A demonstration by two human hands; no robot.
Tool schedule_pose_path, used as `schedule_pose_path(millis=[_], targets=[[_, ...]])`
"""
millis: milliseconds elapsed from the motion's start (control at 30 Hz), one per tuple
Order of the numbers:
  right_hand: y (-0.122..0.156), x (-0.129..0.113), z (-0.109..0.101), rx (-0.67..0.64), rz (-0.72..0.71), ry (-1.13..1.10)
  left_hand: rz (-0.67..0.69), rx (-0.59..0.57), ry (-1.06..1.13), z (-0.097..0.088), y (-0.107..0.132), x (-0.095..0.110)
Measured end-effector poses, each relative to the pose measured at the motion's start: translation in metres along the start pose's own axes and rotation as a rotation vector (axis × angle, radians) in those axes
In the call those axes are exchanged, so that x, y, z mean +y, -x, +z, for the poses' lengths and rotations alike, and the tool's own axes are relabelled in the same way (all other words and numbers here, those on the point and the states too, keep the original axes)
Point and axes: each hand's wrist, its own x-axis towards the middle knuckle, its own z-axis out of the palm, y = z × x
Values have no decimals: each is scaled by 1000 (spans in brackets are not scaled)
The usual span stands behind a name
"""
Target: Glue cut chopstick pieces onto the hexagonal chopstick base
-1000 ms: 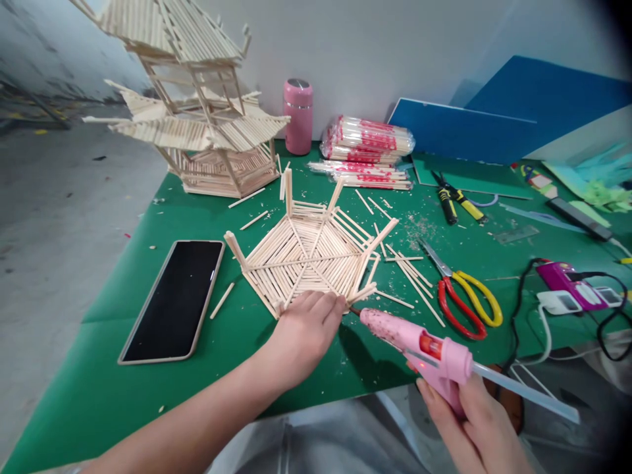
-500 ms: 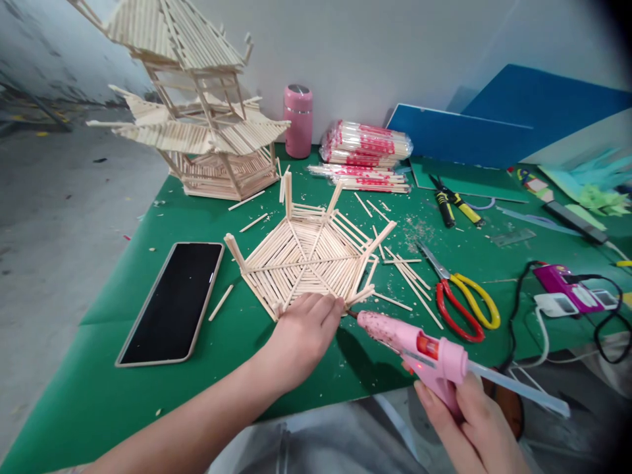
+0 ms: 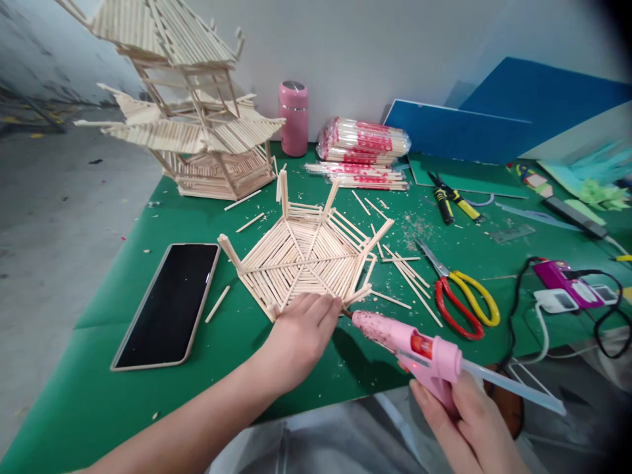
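Left hand [image 3: 296, 336] flat, pressing stick hexagon [image 3: 296, 253]; right hand [image 3: 474, 428] fisted round glue gun [image 3: 424, 349] (nozzle at joint): 1 small bead.

The hexagonal stick frame [image 3: 301, 257] and the tiered tower [image 3: 197, 125] are pale, matt bare wood — the glue gun [image 3: 415, 345] is glossy pink plastic, speckled near its nozzle — while the tabletop [image 3: 99, 395] wears smooth green matt sheet, the phone [image 3: 168, 304] shiny black glass.

Craft workbench: green mat [image 3: 148, 408], scissors [image 3: 461, 296], stick pagoda [image 3: 187, 112]
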Motion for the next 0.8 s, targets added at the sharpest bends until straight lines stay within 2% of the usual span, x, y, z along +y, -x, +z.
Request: schedule_pose_path(millis=[333, 533, 800], targets=[[-1, 1, 1, 5, -13, 23, -10, -13, 17, 0, 0, 0], [4, 8, -1, -67, 20, -10, -9, -2, 27, -1, 0, 0], [6, 11, -3, -95, 68, -53, -5, 3, 21, -1, -1, 0]])
